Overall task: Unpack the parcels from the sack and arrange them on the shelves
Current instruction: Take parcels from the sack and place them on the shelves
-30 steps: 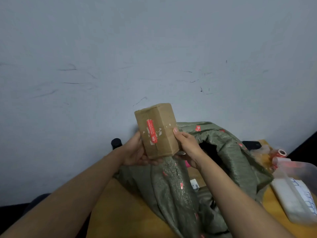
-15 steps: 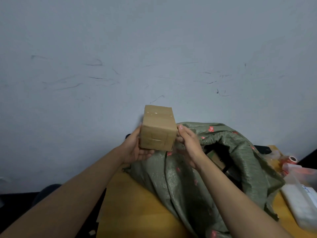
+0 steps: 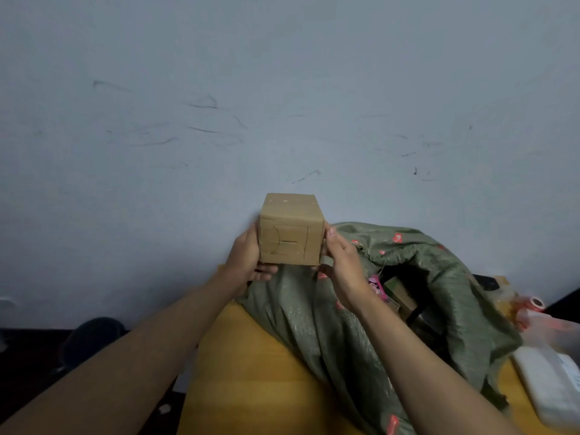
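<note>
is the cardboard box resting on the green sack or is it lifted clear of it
Cannot tell. In the head view the cardboard box, held between the left hand and right hand, has its bottom edge overlapping the green sack, so no gap or contact shows.

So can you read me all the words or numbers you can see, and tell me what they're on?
Nothing can be read for sure.
Cardboard box: dark pen strokes on the near face, not a clear word.
Green sack: red marks, too small to read.
Pink packet in the sack mouth: print blurred.
White package at the right: faint print, blurred.
</note>
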